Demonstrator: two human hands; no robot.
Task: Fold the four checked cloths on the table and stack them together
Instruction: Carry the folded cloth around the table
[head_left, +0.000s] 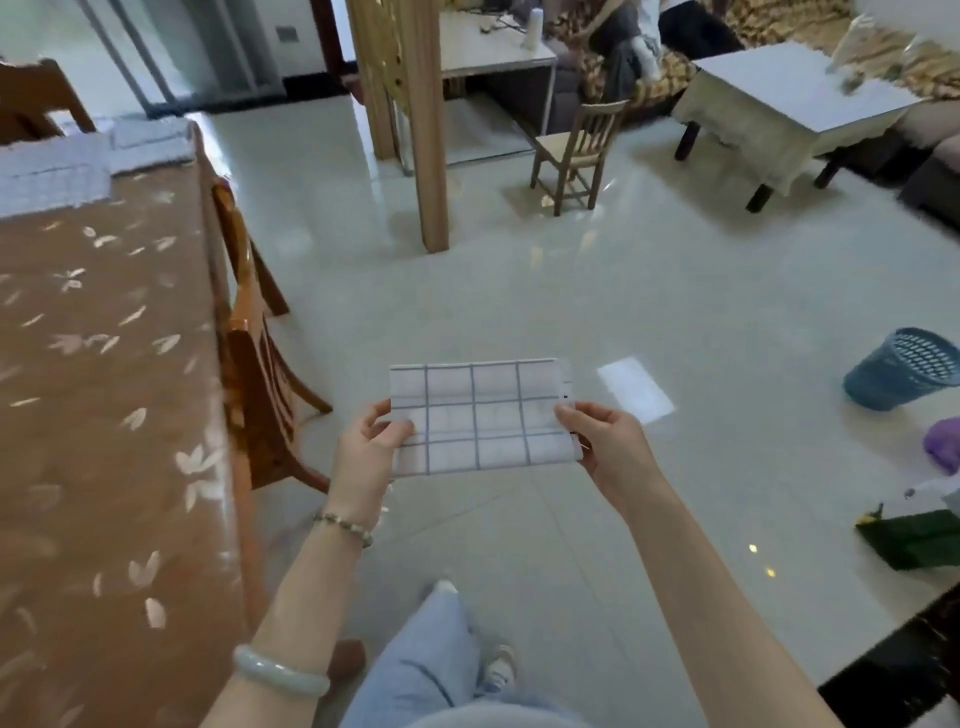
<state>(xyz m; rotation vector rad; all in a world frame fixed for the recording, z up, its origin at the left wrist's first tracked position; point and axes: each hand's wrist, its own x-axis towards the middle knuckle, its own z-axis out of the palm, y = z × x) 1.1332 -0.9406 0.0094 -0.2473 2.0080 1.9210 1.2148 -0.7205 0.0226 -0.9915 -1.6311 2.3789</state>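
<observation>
checked cloth pinched by left hand, right hand; far cloths blurry, perhaps two.

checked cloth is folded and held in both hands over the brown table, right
Not quite. The head view shows the checked cloth, folded and held by the left hand and the right hand, over the pale floor beside the brown table, not over the table.
</observation>
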